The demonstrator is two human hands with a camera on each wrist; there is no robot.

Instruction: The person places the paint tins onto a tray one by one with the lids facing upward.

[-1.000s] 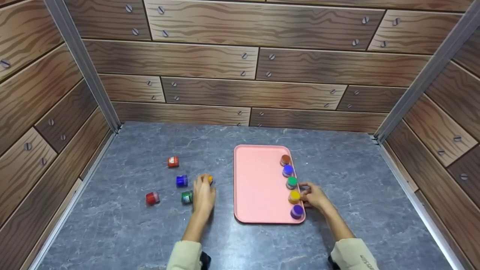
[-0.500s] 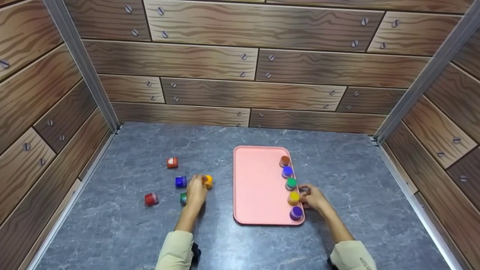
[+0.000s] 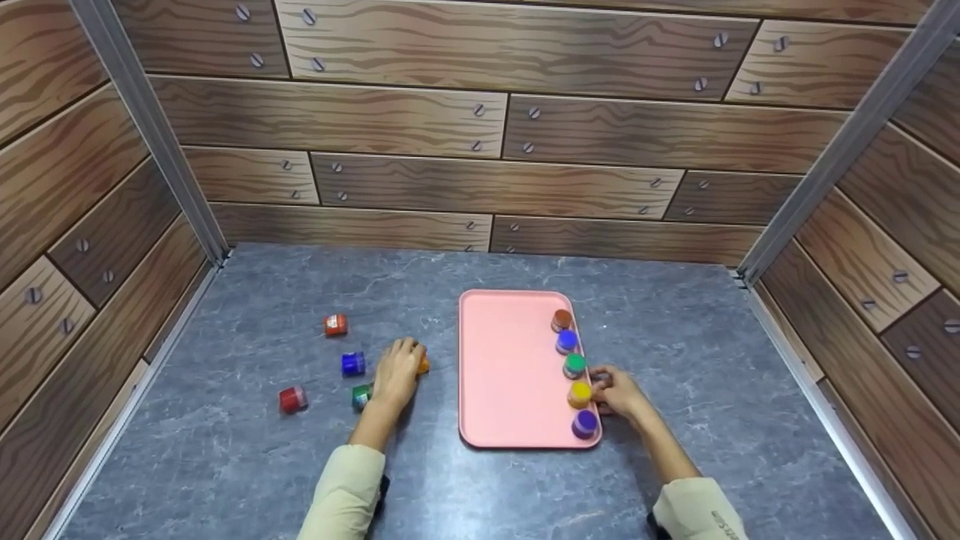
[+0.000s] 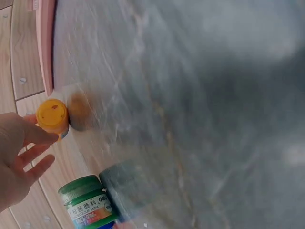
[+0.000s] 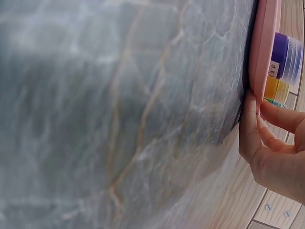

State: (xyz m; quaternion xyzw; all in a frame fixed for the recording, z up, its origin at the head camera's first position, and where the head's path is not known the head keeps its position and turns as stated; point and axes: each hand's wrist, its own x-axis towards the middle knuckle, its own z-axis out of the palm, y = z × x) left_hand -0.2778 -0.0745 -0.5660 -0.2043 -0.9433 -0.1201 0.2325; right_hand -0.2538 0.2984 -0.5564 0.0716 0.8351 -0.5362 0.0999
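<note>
My left hand (image 3: 397,373) is at an orange paint jar (image 3: 424,364), which it partly covers in the head view. In the left wrist view the orange jar's round end faces the camera, with fingertips on two sides of it. A green paint jar (image 4: 88,202) lies just beside that hand. My right hand (image 3: 619,394) pinches the right rim of a pink tray (image 3: 502,444) between thumb and fingers. Along that side of the tray stand brown (image 3: 561,320), blue (image 3: 567,341), green (image 3: 574,365), yellow (image 3: 580,394) and purple (image 3: 584,424) paint jars.
Left of the tray, an orange-red jar (image 3: 336,325), a blue jar (image 3: 353,364) and a red jar (image 3: 292,399) lie on their sides on the grey marbled table (image 3: 525,495). Wood-patterned panels (image 3: 480,180) enclose the back and both sides.
My left hand pulled back slightly from the orange jar, uncovering it, then came forward over it again. The right hand stays at the tray rim. The whole head view shifted slightly.
</note>
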